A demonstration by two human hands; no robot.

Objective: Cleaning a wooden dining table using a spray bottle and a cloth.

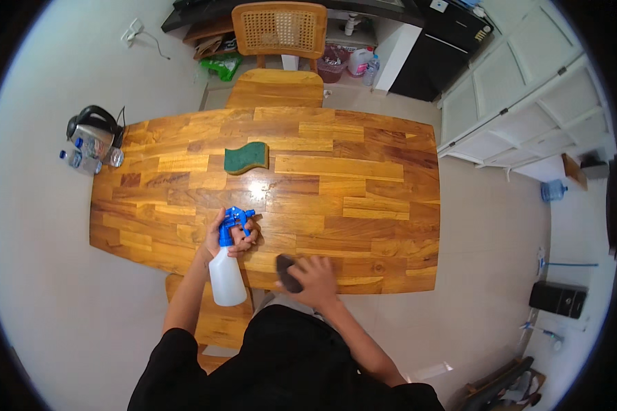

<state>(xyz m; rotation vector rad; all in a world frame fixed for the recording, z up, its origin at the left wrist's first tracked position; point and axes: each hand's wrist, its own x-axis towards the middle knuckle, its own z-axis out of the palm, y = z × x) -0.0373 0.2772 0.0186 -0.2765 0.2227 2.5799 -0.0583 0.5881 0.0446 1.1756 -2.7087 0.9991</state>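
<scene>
In my left hand (247,236) is a spray bottle (227,277) with a white translucent body and a blue trigger head. The fingers wrap round its neck and trigger, and its nozzle points to the right over the table. My right hand (315,279), slightly blurred, grips a dark rounded thing (289,272) at the table's near edge; its exact kind cannot be made out. Farther back on the wooden table (370,171) lies a wavy sponge (247,158), green side up, apart from both hands.
An electric kettle (92,131) and small water bottles (82,162) stand at the table's left end. Across the table is a wooden chair (277,85) with a cane back. Another chair (223,322) is beneath my left arm. White panelled doors (521,120) line the right.
</scene>
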